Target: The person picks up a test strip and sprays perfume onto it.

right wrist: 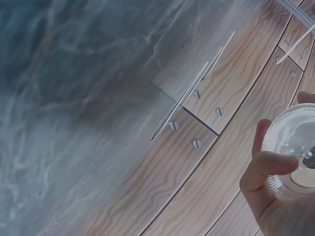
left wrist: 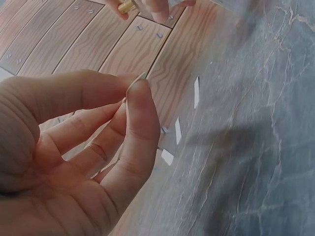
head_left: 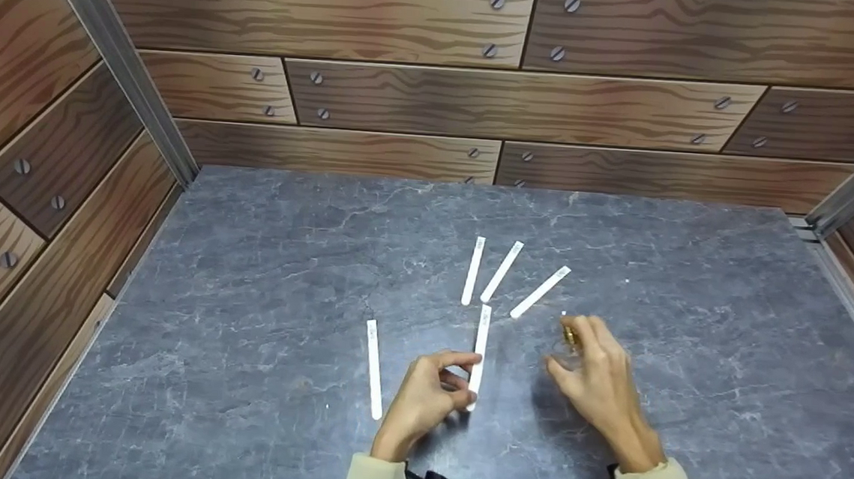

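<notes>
My left hand (head_left: 432,383) pinches a white paper test strip (head_left: 482,333) between thumb and fingers, its rounded end toward me. From the left wrist view, this strip (left wrist: 134,83) shows nearly edge-on. To the right, my right hand (head_left: 602,372) grips a small clear perfume bottle with a gold neck (head_left: 570,337). The ribbed round glass of the bottle (right wrist: 275,135) shows in the right wrist view, with the thumb against it; fingers hide part of it. Three more strips (head_left: 473,271) lie fanned out beyond the left hand, and one strip (head_left: 374,371) lies to its left.
A grey marbled tabletop (head_left: 259,273) lies under both hands. Wood-patterned panels (head_left: 407,95) stand behind it and at the sides, with metal posts (head_left: 116,60) at the corners. The strips bear small dark print at their far ends.
</notes>
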`<state>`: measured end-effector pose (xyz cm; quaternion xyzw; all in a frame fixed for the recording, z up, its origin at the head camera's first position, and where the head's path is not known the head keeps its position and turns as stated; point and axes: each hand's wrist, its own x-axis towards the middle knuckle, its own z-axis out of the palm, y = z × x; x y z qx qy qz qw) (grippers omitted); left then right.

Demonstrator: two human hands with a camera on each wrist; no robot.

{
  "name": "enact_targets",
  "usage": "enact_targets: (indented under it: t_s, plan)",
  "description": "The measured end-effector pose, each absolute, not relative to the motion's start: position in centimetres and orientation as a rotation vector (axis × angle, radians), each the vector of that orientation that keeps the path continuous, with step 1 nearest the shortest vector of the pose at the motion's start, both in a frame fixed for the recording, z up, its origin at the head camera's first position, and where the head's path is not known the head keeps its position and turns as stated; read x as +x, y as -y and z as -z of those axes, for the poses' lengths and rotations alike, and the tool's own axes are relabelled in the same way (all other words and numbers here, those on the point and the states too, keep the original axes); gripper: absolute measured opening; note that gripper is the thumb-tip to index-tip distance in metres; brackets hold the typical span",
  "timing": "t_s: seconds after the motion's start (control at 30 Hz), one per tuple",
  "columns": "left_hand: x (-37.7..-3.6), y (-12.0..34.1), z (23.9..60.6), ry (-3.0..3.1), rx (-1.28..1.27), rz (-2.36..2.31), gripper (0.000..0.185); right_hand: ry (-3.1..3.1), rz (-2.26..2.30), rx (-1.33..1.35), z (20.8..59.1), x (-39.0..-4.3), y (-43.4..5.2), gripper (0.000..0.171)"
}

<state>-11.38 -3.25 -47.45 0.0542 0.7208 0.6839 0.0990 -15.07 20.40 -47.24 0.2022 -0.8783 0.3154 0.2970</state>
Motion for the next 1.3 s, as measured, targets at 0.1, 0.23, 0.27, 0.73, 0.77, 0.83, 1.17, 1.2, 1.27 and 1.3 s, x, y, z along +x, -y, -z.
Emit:
enact_targets:
  t_s: [0.1, 0.23, 0.27, 0.73, 0.77, 0.83, 1.17, 1.2, 1.27, 1.3]
  plan:
    - [-11.2, 3.0, 47.4, -2.143, 0.164, -2.007, 0.050, 2.344, -0.830, 0.542, 47.3, -15.1, -20.3, 0.051]
    - [-11.1, 2.8, 47.4, -2.151, 0.191, -2.014, 0.050, 2.348, -0.825, 0.550, 47.3, -15.2, -20.2, 0.049]
    - [-11.1, 2.7, 47.4, -2.155, 0.196, -2.010, 0.050, 2.348, -0.822, 0.552, 47.3, -15.3, -20.2, 0.048]
    - [-10.8, 2.1, 47.3, -2.207, 0.284, -1.970, 0.049, 2.353, -0.780, 0.550, 47.4, -15.4, -19.9, 0.048]
    - [-10.8, 2.1, 47.3, -2.207, 0.287, -1.969, 0.049, 2.356, -0.782, 0.551, 47.4, -15.4, -19.8, 0.048]
    - [-10.7, 2.2, 47.3, -2.208, 0.291, -1.970, 0.049, 2.360, -0.785, 0.551, 47.4, -15.4, -19.8, 0.048]
    - [-10.7, 2.1, 47.1, -2.215, 0.310, -1.968, 0.051, 2.366, -0.765, 0.557, 47.4, -15.4, -19.6, 0.046]
    - [-10.7, 2.0, 47.1, -2.216, 0.312, -1.963, 0.051, 2.369, -0.762, 0.554, 47.4, -15.4, -19.6, 0.046]
    - [-10.7, 2.0, 47.0, -2.212, 0.315, -1.955, 0.051, 2.376, -0.761, 0.549, 47.4, -15.3, -19.6, 0.046]
    - [-10.7, 1.9, 47.0, -2.207, 0.315, -1.950, 0.050, 2.380, -0.759, 0.546, 47.4, -15.3, -19.6, 0.046]
